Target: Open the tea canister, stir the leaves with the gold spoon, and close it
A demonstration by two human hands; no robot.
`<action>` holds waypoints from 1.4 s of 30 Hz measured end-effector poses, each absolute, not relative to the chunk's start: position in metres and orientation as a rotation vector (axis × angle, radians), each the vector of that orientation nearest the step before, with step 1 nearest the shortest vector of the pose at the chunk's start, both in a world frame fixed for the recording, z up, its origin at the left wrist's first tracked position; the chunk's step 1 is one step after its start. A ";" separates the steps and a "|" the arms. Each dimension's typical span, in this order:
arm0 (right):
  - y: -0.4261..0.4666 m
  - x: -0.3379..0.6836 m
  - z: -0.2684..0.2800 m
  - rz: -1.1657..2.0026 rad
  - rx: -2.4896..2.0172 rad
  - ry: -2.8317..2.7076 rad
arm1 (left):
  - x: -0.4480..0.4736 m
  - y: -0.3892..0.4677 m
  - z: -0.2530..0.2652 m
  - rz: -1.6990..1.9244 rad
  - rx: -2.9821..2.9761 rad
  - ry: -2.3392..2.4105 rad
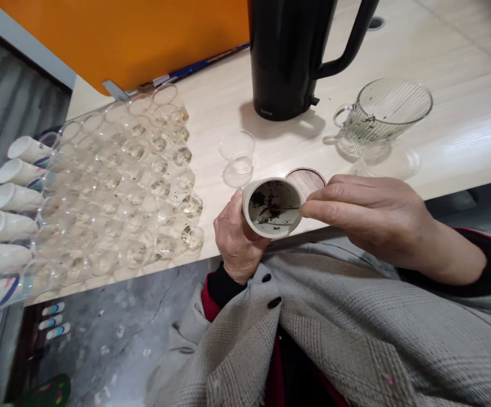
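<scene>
My left hand (pixel 239 237) is wrapped round a pale canister (pixel 272 233), tilted so that its mouth faces me. Dark dried tea leaves (pixel 266 200) lie inside it. At the rim, the closed fingers of my right hand (pixel 368 220) pinch a thin stick (pixel 290 210) that reaches into the canister; its far end is hard to make out among the leaves. Just behind the canister is a round wooden lid or coaster (pixel 307 180). A clear plastic cup (pixel 237 155) stands beyond my left hand. To the right, a ribbed glass cup (pixel 393 110) has some leaves inside.
Many clear plastic cups (pixel 120 181), several with leaves at the bottom, crowd the table's left side. White paper cups (pixel 10 227) line its left edge. A black kettle (pixel 290 56) stands at the back, near an orange panel (pixel 143 39). The table's front edge runs close to me.
</scene>
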State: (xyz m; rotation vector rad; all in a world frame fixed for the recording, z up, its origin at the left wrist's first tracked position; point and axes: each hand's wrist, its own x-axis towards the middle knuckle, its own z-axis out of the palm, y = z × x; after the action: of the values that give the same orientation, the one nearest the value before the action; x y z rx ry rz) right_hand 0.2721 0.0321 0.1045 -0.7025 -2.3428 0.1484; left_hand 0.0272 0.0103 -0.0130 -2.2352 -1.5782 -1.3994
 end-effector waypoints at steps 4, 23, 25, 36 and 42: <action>0.030 0.269 0.101 0.094 -0.731 -2.395 | 0.028 0.010 -0.011 -1.399 -2.229 -1.565; 0.012 0.257 0.097 0.675 -1.093 -2.068 | 0.026 0.010 -0.014 -1.391 -2.262 -1.601; 0.010 0.256 0.099 0.920 -1.206 -1.860 | 0.027 0.010 -0.012 -1.369 -2.244 -1.599; 0.019 0.256 0.100 1.503 -1.153 -1.000 | 0.029 0.011 -0.009 -1.325 -2.192 -1.769; 0.026 0.261 0.094 1.428 -1.110 -0.966 | 0.030 0.015 -0.008 -1.334 -2.169 -1.899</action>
State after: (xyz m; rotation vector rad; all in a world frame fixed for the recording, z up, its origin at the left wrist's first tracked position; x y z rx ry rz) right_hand 0.2613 0.0264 0.0939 -1.1100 -0.9661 1.4276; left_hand 0.0296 0.0147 -0.0084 -2.1694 -1.8991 -1.3335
